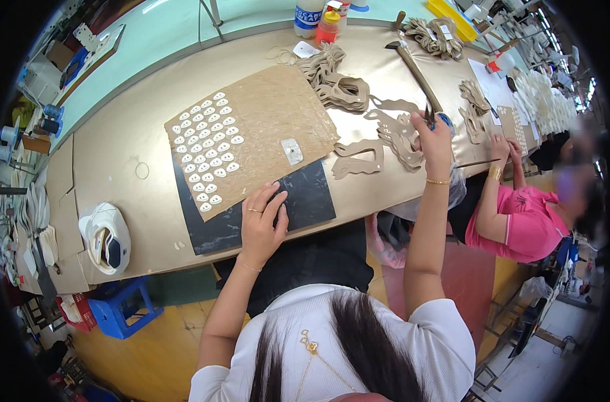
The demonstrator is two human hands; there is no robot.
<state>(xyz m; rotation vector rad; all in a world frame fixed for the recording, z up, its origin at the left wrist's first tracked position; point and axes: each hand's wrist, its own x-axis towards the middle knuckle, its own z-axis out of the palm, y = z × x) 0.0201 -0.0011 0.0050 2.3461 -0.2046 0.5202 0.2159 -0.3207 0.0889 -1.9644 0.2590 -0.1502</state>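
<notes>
My left hand [264,220] rests palm down with its fingers apart at the near edge of a brown sheet [261,114]. Rows of small white oval pieces [209,141] dot the sheet's left half, and a pale square patch [292,151] lies on its right. Under the sheet is a black board [311,194]. To the right, my right hand [433,141] is closed around a dark pointed tool [430,115], perhaps snips; its lower part is hidden. Beside that hand lie tan cut-out shoe pieces [400,137] and a round blue item [445,121].
A hammer [419,75] lies beyond my right hand. Bundled tan pieces [338,87] and a red bottle with yellow cap [327,28] sit at the back. A white cap-like item [106,238] is at left. A co-worker in pink [519,221] works at right. A blue stool [122,308] stands below.
</notes>
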